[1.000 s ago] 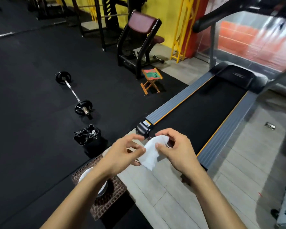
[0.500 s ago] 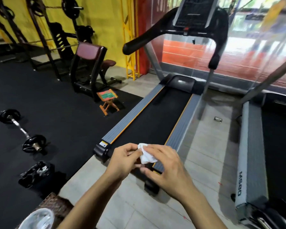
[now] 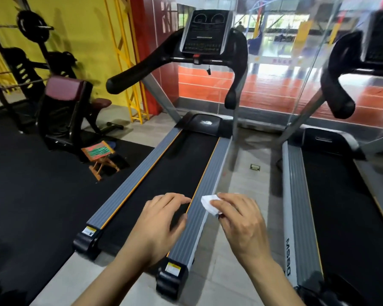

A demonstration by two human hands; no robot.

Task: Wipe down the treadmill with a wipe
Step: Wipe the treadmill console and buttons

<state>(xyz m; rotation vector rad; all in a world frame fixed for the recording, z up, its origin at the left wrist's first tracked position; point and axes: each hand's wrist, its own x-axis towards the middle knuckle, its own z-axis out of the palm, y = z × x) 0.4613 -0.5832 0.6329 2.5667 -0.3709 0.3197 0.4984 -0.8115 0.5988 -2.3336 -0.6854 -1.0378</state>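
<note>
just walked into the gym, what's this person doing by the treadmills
A person stands at the back end of the treadmill, about to clean it. The right hand pinches a small folded white wipe above the grey right side rail. The left hand hovers empty over the belt. No wiping shows yet.

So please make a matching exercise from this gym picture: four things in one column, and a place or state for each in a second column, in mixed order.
Things:
1. wipe
2. left hand
3. small folding stool
4. console

Places or states:
A. on the black floor mat, left of the treadmill
B. high at the front of the treadmill, between the handles
C. held by the right hand, above the right side rail
D. holds nothing, fingers loosely curled above the belt

Pairs: 1-C, 2-D, 3-A, 4-B
</note>
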